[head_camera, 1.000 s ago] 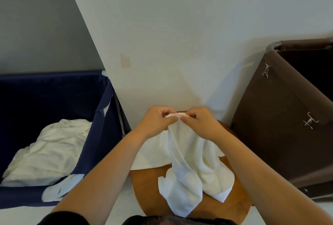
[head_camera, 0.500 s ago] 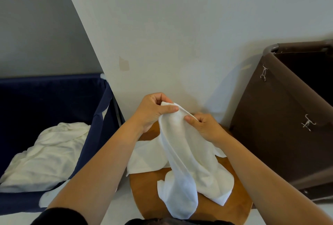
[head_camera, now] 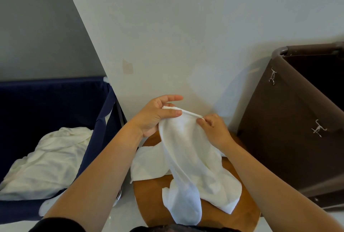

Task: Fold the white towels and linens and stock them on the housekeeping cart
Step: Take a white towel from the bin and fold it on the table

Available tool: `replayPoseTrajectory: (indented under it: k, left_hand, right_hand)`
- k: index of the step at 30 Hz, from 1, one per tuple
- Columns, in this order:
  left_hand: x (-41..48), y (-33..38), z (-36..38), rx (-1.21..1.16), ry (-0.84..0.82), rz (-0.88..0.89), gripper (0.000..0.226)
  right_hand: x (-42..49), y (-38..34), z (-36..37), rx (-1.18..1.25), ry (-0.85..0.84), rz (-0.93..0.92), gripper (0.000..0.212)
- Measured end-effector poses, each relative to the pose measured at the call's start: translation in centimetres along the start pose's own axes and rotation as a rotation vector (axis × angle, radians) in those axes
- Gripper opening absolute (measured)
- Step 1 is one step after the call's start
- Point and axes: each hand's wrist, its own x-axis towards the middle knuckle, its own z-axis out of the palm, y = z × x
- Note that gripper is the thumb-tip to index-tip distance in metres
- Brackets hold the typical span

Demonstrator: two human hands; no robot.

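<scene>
White wall fills the background, with a grey wall to its left; low on the far left stands a navy cloth bin [head_camera: 55, 90] with crumpled white linens [head_camera: 48, 161] heaped inside it; the left hand [head_camera: 154, 118] is raised in front of the white wall and pinches one end of the towel [head_camera: 186, 148] by its top hem, thumb on the near side and curled fingers behind, the forefinger held out straight above the cloth; the hem runs across from left to right, sloping slightly down toward the right hand [head_camera: 214, 131], which pinches the other end between thumb and forefinger; the towel hangs below both grips, its long axis running down toward the person, bunched and twisted rather than flat; its lower part lies on a round wooden table [head_camera: 232, 217] and its tail drapes over the near rim; more white cloth lies spread on the table's left side, and I cannot tell whether it is the same piece; at the far right stands a brown cloth hamper [head_camera: 279, 129] with metal clips [head_camera: 318, 130] on its side.
</scene>
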Motion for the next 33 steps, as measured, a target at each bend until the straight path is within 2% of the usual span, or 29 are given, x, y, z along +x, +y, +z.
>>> replayPoseTrajectory:
  k: [4, 8, 11, 14, 18, 19, 21, 22, 23, 24, 26, 29, 31, 33]
  left_hand:
    - [-0.2, 0.3, 0.3, -0.010, -0.105, -0.018, 0.032]
    - [-0.1, 0.3, 0.5, -0.023, -0.121, -0.016, 0.027]
    - [-0.3, 0.5, 1.0, -0.081, -0.113, -0.012, 0.029]
    - [-0.2, 0.7, 0.9, -0.076, -0.081, -0.015, 0.034]
    - [0.1, 0.8, -0.2, 0.008, 0.035, -0.058, 0.017]
    - [0.2, 0.7, -0.8, 0.141, 0.081, -0.076, 0.014]
    - [0.7, 0.6, -2.2, 0.704, 0.145, -0.096, 0.005]
    - [1.1, 0.3, -2.8, 0.974, 0.140, -0.102, 0.020]
    - [1.6, 0.0, -3.3, 1.148, 0.144, -0.116, 0.034]
    - [1.9, -0.2, -3.6, 1.228, 0.166, -0.123, 0.041]
    - [2.5, -0.4, -4.0, 1.324, 0.252, -0.110, 0.040]
    - [3.1, -0.5, -4.2, 1.269, 0.344, -0.094, 0.033]
    - [3.2, -0.4, -4.0, 1.042, 0.410, -0.074, 0.034]
    - [2.8, 0.2, -3.0, 0.692, 0.478, -0.051, 0.032]
  right_hand:
    - [-0.3, -0.7, 0.4, 0.112, -0.093, 0.003, 0.033]
    - [-0.1, -0.9, 0.6, 0.107, -0.124, 0.003, 0.042]
    - [0.1, -0.9, 0.8, 0.136, -0.108, 0.026, 0.051]
    - [0.5, -0.8, 0.8, 0.150, -0.090, 0.050, 0.051]
    - [0.7, -0.4, 0.1, 0.066, 0.026, 0.032, 0.038]
    - [0.8, -0.3, -0.2, 0.043, 0.057, 0.036, 0.038]
    - [1.0, -0.2, -0.8, -0.054, 0.096, -0.005, 0.039]
    - [1.0, -0.3, -1.0, -0.131, 0.098, -0.044, 0.039]
    - [0.9, -0.7, -1.3, -0.205, 0.085, -0.081, 0.039]
    - [0.8, -1.2, -1.4, -0.266, 0.072, -0.114, 0.039]
    - [0.7, -2.4, -1.6, -0.328, 0.059, -0.176, 0.039]
    - [0.6, -3.4, -1.7, -0.358, 0.044, -0.243, 0.039]
    - [0.6, -3.2, -1.6, -0.383, 0.009, -0.261, 0.039]
    - [0.5, -2.7, -1.4, -0.401, -0.033, -0.256, 0.040]
